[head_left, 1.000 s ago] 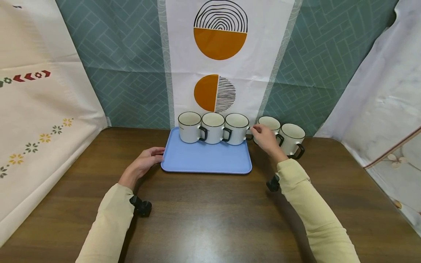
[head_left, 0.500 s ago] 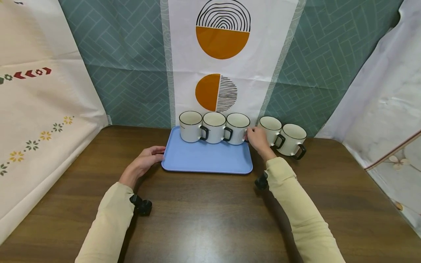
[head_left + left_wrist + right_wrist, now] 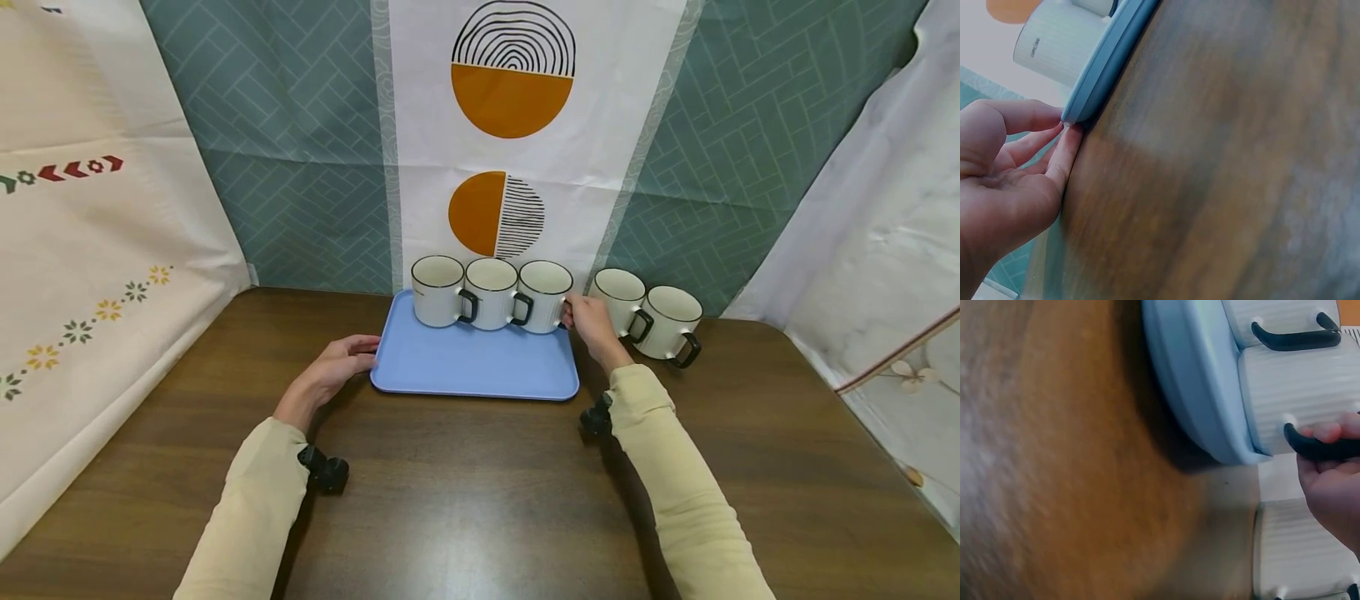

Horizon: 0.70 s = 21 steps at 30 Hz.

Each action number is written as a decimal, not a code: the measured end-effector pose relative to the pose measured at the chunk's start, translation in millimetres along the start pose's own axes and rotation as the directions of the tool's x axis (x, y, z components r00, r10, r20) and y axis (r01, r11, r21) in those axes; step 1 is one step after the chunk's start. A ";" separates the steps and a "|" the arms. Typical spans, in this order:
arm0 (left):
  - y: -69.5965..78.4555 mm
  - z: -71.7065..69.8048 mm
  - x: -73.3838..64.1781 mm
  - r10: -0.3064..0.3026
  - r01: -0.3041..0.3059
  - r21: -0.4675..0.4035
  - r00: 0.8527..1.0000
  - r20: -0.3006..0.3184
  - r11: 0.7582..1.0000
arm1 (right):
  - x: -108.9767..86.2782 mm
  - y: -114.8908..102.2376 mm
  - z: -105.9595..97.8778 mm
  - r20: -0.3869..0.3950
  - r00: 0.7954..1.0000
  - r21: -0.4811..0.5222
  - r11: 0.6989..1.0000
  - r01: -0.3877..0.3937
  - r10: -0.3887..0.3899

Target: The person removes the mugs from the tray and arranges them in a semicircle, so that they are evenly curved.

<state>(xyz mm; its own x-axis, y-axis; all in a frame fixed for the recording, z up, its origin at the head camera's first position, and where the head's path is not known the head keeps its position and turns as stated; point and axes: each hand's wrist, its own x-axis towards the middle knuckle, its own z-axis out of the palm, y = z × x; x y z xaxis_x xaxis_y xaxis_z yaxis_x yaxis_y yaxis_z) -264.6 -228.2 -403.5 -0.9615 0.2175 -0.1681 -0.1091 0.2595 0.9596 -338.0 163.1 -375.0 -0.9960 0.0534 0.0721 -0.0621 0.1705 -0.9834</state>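
Three white mugs with dark rims and black handles stand in a row along the back of a blue tray (image 3: 472, 367): a left mug (image 3: 437, 296), a middle mug (image 3: 491, 298) and a right mug (image 3: 546, 300). My right hand (image 3: 596, 323) holds the right mug by its handle (image 3: 1316, 447), the fingers curled round it in the right wrist view. That mug sits upright at the tray's right end. At the tray's left edge, my left hand (image 3: 330, 373) pinches the rim; in the left wrist view its fingertips (image 3: 1047, 117) touch the tray's edge from above and below.
Two more mugs, one nearer the tray (image 3: 618, 296) and one farther right (image 3: 667, 321), stand on the brown wooden table (image 3: 465, 483), just right of my right hand. Behind the table hangs a patterned cloth (image 3: 315, 208). Light cloths hang at both sides.
My right hand has moved a little left and its fingers have closed round the right mug's handle. The left hand stays at the tray's edge. The mugs keep their places on the tray.
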 end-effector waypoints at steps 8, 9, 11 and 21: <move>-0.8 1.2 0.3 0.006 -0.006 -0.006 1.000 -0.003 1.000 | -0.5 1.9 7.2 -0.114 0.993 0.050 0.999 -0.008 0.014; -0.8 1.8 0.5 0.007 -0.007 -0.004 1.000 -0.004 1.000 | -0.9 1.4 7.4 -0.128 0.992 0.046 0.999 -0.012 0.018; -1.0 2.8 1.2 0.008 -0.008 -0.005 1.000 -0.008 1.000 | -1.7 -0.1 7.9 -0.154 0.988 0.050 0.999 -0.015 0.022; -1.8 0.8 1.8 0.015 -0.015 0.008 1.000 -0.017 1.000 | -8.6 -9.9 14.8 -0.311 0.949 0.019 0.998 0.060 -0.051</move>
<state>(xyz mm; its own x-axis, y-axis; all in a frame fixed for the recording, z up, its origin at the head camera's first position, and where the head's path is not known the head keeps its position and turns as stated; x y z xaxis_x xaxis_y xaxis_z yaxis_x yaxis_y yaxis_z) -265.9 -227.5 -405.7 -0.9672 0.2052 -0.1494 -0.0924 0.2636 0.9602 -329.8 146.3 -368.3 -0.9220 0.3479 0.1702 -0.1225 0.1548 -0.9803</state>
